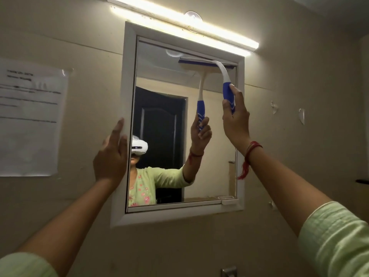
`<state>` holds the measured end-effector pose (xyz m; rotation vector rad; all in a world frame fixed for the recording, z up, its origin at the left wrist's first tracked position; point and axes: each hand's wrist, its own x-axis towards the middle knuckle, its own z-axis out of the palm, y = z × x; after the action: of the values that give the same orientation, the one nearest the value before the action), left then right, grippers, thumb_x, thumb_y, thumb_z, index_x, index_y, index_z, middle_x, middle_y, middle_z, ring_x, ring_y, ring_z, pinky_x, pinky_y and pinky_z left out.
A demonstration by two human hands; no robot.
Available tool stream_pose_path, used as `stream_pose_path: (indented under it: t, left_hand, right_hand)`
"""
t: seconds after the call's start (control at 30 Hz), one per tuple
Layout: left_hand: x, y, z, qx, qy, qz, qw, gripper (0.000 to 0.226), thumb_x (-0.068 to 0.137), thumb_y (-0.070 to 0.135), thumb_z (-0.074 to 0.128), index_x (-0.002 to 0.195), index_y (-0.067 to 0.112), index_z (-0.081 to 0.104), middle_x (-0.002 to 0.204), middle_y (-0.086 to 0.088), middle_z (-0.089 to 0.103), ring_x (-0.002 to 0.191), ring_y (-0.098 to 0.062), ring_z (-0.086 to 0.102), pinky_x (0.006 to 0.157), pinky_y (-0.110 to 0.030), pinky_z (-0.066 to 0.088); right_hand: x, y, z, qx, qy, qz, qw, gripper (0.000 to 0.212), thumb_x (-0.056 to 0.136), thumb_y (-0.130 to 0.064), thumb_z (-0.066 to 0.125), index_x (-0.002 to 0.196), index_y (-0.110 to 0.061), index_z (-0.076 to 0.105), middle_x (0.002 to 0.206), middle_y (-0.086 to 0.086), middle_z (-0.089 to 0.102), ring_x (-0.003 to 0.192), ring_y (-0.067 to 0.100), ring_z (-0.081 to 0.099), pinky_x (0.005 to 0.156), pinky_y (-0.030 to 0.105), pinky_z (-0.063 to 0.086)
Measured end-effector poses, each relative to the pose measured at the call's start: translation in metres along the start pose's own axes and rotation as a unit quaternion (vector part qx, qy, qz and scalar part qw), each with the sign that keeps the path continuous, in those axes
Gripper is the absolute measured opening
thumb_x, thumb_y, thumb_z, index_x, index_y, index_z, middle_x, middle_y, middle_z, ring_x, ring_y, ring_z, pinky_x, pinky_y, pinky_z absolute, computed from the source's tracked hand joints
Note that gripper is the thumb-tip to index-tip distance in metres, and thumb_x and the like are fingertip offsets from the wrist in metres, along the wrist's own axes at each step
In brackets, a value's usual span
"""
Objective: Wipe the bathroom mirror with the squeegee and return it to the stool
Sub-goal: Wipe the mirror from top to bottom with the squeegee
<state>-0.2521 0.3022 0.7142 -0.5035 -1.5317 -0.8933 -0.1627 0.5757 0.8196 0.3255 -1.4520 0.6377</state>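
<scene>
Right grip (235,118) around squeegee (227,91)

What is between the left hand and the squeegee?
In the head view, only mirror glass lies between the left hand and the squeegee.

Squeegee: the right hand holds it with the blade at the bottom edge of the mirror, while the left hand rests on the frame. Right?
Not quite. In the head view the blade of the squeegee sits at the top edge of the mirror, not the bottom. The right hand does hold its handle, and the left hand rests on the frame.
</scene>
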Motion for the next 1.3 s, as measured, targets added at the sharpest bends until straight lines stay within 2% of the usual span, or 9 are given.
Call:
stream_pose_path:
  t: [0.07,0.17,0.33,0.57,0.73,0.93,1.07,1.2,1.3]
  left_hand:
    - [0.000,0.001,0.000,0.004,0.005,0.004,1.000,0.043,0.099,0.026,0.037,0.141,0.027,0.033,0.110,-0.023,0.062,0.060,-0.036,0.057,0.047,-0.016,0.023]
    - [-0.001,0.001,0.000,0.008,0.005,0.001,1.000,0.043,0.099,0.026,0.037,0.141,0.028,0.033,0.115,-0.023,0.060,0.066,-0.039,0.059,0.053,-0.027,0.034]
    - [-0.001,0.001,0.001,0.007,0.005,-0.002,1.000,0.043,0.100,0.026,0.036,0.142,0.028,0.031,0.116,-0.023,0.059,0.063,-0.037,0.058,0.051,-0.023,0.031]
    - [-0.001,0.000,0.001,0.021,0.004,-0.012,1.000,0.043,0.099,0.029,0.034,0.142,0.032,0.030,0.122,-0.021,0.057,0.078,-0.044,0.059,0.059,-0.038,0.041]
    - [-0.001,0.000,0.002,0.017,0.003,-0.009,1.000,0.043,0.100,0.030,0.033,0.143,0.031,0.029,0.118,-0.020,0.059,0.072,-0.040,0.059,0.058,-0.036,0.042]
    - [-0.001,0.000,0.002,0.008,0.007,-0.008,1.000,0.043,0.100,0.030,0.034,0.142,0.031,0.029,0.123,-0.018,0.057,0.076,-0.040,0.060,0.061,-0.035,0.040]
    - [-0.001,0.000,0.003,0.003,0.008,-0.008,1.000,0.042,0.100,0.030,0.034,0.142,0.031,0.029,0.123,-0.019,0.057,0.076,-0.040,0.060,0.061,-0.037,0.043]
    - [-0.002,0.000,0.002,0.007,0.007,-0.016,1.000,0.042,0.100,0.029,0.034,0.142,0.032,0.029,0.125,-0.018,0.056,0.083,-0.043,0.060,0.064,-0.040,0.045]
    - [-0.002,0.001,0.002,0.005,0.007,-0.014,1.000,0.042,0.100,0.029,0.034,0.143,0.031,0.029,0.122,-0.019,0.057,0.081,-0.040,0.060,0.062,-0.034,0.039]
  right_hand:
    - [-0.001,0.001,0.004,0.015,0.008,0.009,1.000,0.041,0.096,-0.017,0.045,0.136,-0.011,0.037,0.128,0.011,0.053,0.099,0.014,0.056,0.079,0.010,0.046]
    - [-0.007,0.006,0.004,0.026,0.013,0.024,0.999,0.040,0.096,-0.017,0.046,0.136,-0.011,0.039,0.129,0.011,0.053,0.103,0.014,0.056,0.080,0.010,0.046]
    - [-0.036,0.015,-0.003,0.023,0.019,0.029,0.999,0.041,0.096,-0.018,0.046,0.137,-0.013,0.039,0.128,0.012,0.054,0.101,0.015,0.058,0.076,0.005,0.046]
    - [-0.020,0.007,-0.001,0.014,0.017,0.040,0.999,0.040,0.097,-0.020,0.045,0.136,-0.012,0.040,0.125,0.015,0.056,0.102,0.024,0.061,0.077,0.010,0.045]
    - [-0.047,0.010,-0.004,0.034,0.019,0.063,0.997,0.040,0.096,-0.020,0.047,0.135,-0.012,0.041,0.128,0.013,0.054,0.100,0.016,0.058,0.079,0.014,0.049]
    - [-0.080,0.012,-0.015,0.040,0.008,0.077,0.996,0.040,0.095,-0.020,0.048,0.134,-0.016,0.041,0.129,0.011,0.054,0.100,0.021,0.060,0.082,0.022,0.052]
    - [-0.058,0.006,-0.015,0.029,0.005,0.072,0.997,0.040,0.096,-0.020,0.047,0.135,-0.014,0.040,0.126,0.016,0.053,0.094,0.016,0.056,0.078,0.020,0.051]
    - [-0.056,0.003,-0.010,0.019,0.008,0.073,0.997,0.040,0.096,-0.021,0.046,0.135,-0.014,0.040,0.126,0.015,0.055,0.097,0.024,0.061,0.083,0.029,0.054]
    - [-0.084,0.012,-0.011,0.009,0.008,0.076,0.997,0.041,0.096,-0.022,0.046,0.135,-0.014,0.040,0.125,0.013,0.056,0.099,0.022,0.062,0.080,0.016,0.050]
